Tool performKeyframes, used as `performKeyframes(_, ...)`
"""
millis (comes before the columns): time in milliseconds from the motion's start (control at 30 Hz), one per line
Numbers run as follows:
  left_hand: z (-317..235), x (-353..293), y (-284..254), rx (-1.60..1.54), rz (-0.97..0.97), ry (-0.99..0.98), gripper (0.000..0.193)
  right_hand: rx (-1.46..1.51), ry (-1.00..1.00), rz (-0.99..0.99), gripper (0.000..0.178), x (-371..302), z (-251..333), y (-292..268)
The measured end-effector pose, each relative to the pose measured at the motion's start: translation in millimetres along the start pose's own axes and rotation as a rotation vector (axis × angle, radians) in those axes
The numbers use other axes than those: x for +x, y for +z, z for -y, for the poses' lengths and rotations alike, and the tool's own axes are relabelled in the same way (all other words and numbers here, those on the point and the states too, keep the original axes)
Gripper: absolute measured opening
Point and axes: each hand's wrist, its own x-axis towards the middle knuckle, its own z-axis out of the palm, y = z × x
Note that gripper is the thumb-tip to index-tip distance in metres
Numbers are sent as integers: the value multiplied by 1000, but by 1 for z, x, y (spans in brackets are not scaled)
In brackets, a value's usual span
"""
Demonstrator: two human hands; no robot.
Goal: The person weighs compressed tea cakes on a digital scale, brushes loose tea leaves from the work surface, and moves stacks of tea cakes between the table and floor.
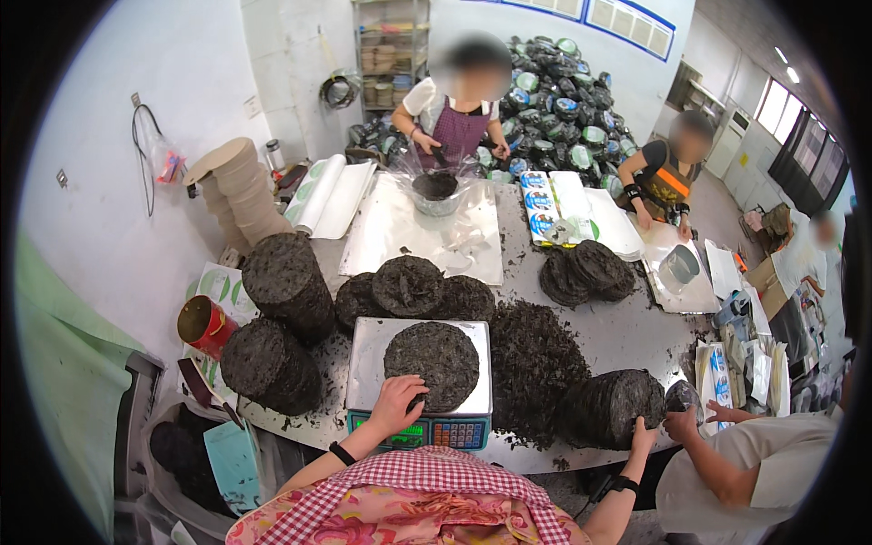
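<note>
A dark round disc of what looks like dried seaweed (436,359) lies flat on the steel pan of a weighing scale (363,377). My left hand (397,406) grips its lower left edge, fingers curled over the rim. To the right, a row of similar discs (604,409) is stacked on its side along the table. Its right-hand end is where my right hand (643,438) is closed on the lower edge of the end disc; part of the fingers is hidden. Between scale and row lies a heap of loose dark flakes (536,368).
Tall disc stacks (286,282) and a red can (207,325) stand left; more discs (407,284) lie behind the scale. A co-worker's hand (681,424) beside my right one holds a dark bagged thing. Across the table, another person handles a clear bag (438,204).
</note>
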Motion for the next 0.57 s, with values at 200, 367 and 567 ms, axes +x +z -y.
performKeyframes(200,-3,0,-6,0,1,-4,27,-124,22,-97,62,3,-3,8)
performKeyframes(367,0,2,0,-7,24,-9,25,-128,40,-122,66,-4,1,3)
performKeyframes(567,4,-2,1,-5,40,-12,27,-192,251,93,95,10,-2,1)
